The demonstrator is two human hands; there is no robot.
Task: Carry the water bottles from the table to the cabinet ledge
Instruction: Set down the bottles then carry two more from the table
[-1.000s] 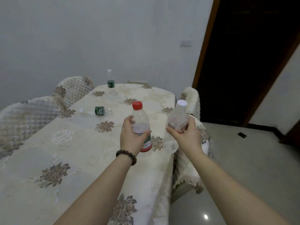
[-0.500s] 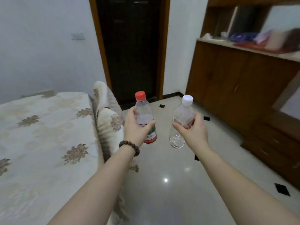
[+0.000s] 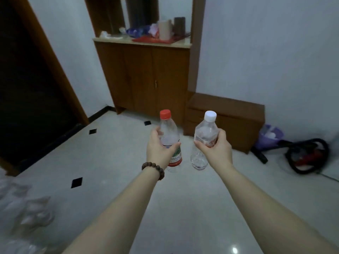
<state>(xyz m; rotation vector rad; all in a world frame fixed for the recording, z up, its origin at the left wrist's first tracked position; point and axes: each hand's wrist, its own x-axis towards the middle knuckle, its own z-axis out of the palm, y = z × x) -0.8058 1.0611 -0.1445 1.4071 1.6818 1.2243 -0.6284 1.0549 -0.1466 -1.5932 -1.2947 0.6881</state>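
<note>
Plastic bottles, two, one per hands (image 3: pixel 187 149), apparently upright

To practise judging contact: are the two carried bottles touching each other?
Apart. The head view shows floor between the red-capped bottle and the white-capped bottle.

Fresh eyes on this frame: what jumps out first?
Two clear plastic bottles held out mid-frame: the red-capped bottle in the left hand, the white-capped bottle in the right hand. Straight ahead stands the brown wooden cabinet, its pale ledge cluttered at the right. A red vacuum cleaner lies on the floor, far right.
</note>
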